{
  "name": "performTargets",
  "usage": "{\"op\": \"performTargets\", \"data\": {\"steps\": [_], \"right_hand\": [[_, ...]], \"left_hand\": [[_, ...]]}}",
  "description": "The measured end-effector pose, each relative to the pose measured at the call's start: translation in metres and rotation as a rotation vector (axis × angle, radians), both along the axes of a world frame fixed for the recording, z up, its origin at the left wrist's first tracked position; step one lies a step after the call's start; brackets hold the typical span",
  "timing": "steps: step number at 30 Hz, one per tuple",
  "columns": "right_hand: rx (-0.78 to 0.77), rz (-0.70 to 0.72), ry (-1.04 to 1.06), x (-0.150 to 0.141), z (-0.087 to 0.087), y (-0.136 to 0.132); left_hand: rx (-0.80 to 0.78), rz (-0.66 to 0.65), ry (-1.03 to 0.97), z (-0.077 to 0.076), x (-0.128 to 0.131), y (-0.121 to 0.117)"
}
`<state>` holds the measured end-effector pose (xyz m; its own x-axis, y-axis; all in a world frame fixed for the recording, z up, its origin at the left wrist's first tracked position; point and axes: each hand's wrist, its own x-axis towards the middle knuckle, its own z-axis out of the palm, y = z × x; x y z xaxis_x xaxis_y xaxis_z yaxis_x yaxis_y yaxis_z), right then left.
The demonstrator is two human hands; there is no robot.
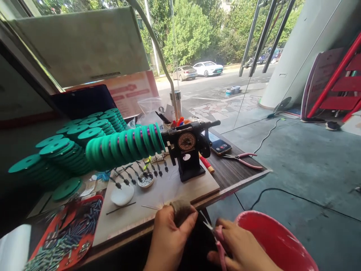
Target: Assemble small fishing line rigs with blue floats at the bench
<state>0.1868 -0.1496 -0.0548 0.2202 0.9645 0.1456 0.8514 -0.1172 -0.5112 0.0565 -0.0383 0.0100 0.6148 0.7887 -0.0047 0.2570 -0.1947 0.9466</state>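
The left hand (pixel 168 234) pinches a small olive-brown, cloth-like piece (pixel 180 207) in front of the black metal winder with a round dial (pixel 194 168). The right hand (pixel 241 241) grips pink-handled scissors (pixel 221 253), blades parted. Good control probably calls for keeping the left fingertips clear of the blades. Left of the winder sit teal foam spools (pixel 121 148); right of it, pink-handled pliers (pixel 245 154). The pale board's edge (pixel 126 226) and red plastic basin (pixel 265 230), both nearer than the winder, may crowd the hands.
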Motion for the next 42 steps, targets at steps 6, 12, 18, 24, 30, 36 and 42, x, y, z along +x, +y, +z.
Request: {"op": "performTargets", "data": {"steps": [6,12,18,24,30,36,42], "right_hand": [[-0.04,0.101,-0.097,-0.007,0.008,0.004],[-0.319,-0.03,-0.128,-0.004,0.002,0.005],[-0.055,-0.009,0.565,-0.003,0.025,0.005],[0.148,0.028,1.188,-0.016,0.047,0.019],[0.213,-0.116,1.246,-0.01,0.033,0.024],[0.229,-0.157,1.244,-0.009,0.029,0.025],[0.362,-0.271,1.009,-0.001,0.011,0.02]], "left_hand": [[-0.06,-0.043,-0.032,0.003,-0.007,-0.007],[-0.106,-0.005,0.027,0.0,-0.007,-0.005],[0.298,0.04,0.275,-0.008,-0.002,-0.007],[0.578,0.004,0.338,-0.009,-0.002,-0.01],[0.134,-0.101,0.059,0.001,-0.004,-0.012],[0.297,-0.015,0.09,-0.008,-0.003,-0.009],[0.693,-0.018,0.26,-0.024,0.004,0.0]]}}
